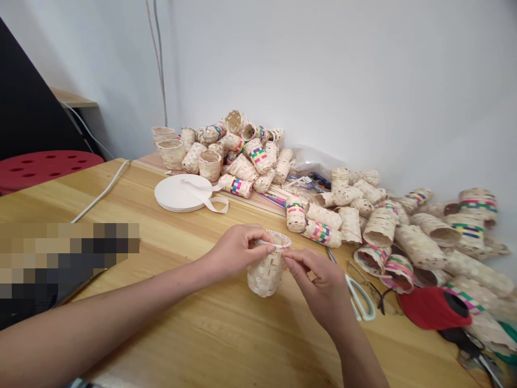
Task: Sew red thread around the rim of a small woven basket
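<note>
A small woven bamboo basket [266, 275] is held upright over the wooden table, its rim edged with a white band and reddish stitches. My left hand [234, 250] grips that rim at the left, thumb outside and fingers over the edge. At the basket's right side, just under the rim, my right hand [319, 285] has thumb and forefinger pinched together. Whatever is between those fingertips is too small to make out. Beyond the basket lies a flat roll of white ribbon [181, 193] with a loose looped end.
Many woven baskets [242, 167] are heaped along the wall, some with coloured bands, and the heap continues right [420, 245]. Scissors [365, 304], eyeglasses [375, 293] and a red item [432, 308] lie right of my hand. A white cable [103, 191] crosses the table [218, 334] at left.
</note>
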A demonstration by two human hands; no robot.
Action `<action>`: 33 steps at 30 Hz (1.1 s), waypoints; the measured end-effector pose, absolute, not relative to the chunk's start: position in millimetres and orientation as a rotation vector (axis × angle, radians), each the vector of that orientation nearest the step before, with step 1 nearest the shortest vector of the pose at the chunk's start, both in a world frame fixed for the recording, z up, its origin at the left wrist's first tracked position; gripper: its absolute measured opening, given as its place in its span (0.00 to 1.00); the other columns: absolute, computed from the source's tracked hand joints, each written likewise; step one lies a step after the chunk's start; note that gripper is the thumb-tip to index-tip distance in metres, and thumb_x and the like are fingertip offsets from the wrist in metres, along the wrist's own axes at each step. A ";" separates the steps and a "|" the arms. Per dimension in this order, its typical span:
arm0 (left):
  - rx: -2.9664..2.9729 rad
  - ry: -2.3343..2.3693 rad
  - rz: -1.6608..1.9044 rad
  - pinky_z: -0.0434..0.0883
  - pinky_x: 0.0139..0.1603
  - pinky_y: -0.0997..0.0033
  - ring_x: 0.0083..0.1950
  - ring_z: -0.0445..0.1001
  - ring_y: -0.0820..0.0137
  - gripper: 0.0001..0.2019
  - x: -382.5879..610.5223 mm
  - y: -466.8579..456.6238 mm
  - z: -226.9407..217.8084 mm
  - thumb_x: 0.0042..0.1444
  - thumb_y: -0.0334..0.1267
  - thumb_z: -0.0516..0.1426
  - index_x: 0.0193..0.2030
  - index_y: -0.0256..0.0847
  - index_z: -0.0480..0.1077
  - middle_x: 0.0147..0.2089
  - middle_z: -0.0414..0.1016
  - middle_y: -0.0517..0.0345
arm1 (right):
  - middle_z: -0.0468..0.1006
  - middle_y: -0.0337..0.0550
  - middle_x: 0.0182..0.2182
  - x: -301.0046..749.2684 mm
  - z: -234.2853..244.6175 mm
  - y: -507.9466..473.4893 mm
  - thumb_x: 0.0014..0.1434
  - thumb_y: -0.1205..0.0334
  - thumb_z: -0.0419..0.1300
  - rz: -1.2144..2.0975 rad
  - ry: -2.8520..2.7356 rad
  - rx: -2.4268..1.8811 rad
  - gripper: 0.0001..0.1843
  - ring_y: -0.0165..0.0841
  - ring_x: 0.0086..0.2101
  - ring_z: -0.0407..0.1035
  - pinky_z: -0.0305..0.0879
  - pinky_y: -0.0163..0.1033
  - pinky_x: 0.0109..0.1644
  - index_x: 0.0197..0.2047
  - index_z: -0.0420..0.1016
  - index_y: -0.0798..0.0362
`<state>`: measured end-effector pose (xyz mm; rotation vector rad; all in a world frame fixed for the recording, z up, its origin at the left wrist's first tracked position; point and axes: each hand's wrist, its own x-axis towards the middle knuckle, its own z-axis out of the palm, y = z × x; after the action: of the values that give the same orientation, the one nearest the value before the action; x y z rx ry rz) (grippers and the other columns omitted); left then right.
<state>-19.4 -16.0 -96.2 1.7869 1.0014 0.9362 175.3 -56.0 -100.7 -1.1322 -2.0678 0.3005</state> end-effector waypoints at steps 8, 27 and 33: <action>1.839 0.982 0.979 0.61 0.30 0.78 0.30 0.68 0.75 0.07 -18.0 -18.9 -93.4 0.54 0.34 0.57 0.34 0.39 0.77 0.30 0.75 0.62 | 0.78 0.40 0.34 173.2 -99.2 -56.2 0.64 0.64 0.55 0.317 -2.056 -1.129 0.07 0.32 0.33 0.71 0.64 0.35 0.36 0.39 0.75 0.50; 2.596 1.021 1.404 0.61 0.35 0.71 0.33 0.68 0.70 0.06 -17.1 -25.7 -108.7 0.60 0.32 0.55 0.33 0.36 0.72 0.31 0.72 0.56 | 0.71 0.35 0.24 162.9 -105.0 -59.4 0.63 0.63 0.53 0.464 -1.936 -1.247 0.08 0.28 0.24 0.64 0.56 0.32 0.29 0.37 0.74 0.52; 2.657 1.010 1.384 0.58 0.33 0.69 0.32 0.65 0.71 0.08 -13.1 -28.0 -117.6 0.61 0.32 0.53 0.32 0.37 0.71 0.29 0.71 0.57 | 0.67 0.33 0.20 152.9 -111.1 -59.6 0.63 0.56 0.54 0.752 -1.725 -1.300 0.12 0.26 0.19 0.60 0.55 0.31 0.23 0.31 0.70 0.53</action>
<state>-13.1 -28.0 -117.6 2.6568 1.0099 1.3841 152.9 -59.6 -111.1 -1.3004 -1.7249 0.7521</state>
